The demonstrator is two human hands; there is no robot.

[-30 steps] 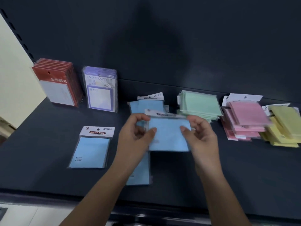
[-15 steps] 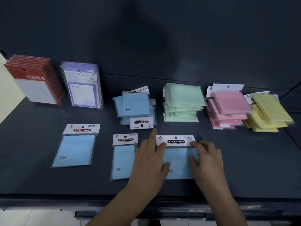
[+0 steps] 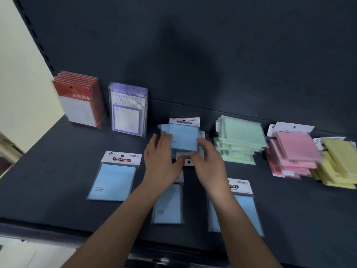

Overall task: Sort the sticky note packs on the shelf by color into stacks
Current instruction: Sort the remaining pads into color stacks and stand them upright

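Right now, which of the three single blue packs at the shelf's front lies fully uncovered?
The leftmost blue pack: its whole header shows. The left forearm crosses the middle pack, the right forearm the right pack.

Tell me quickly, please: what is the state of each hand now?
Left hand: open, straight fingers touching the blue sticky note stack.
Right hand: fingers curled round that stack's right edge.

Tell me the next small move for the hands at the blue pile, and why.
Likely close both hands on the top blue pack and lift it off the blue pile. The left hand and right hand already flank its edges, the pile lies askew, and three single blue packs lie spread in front.
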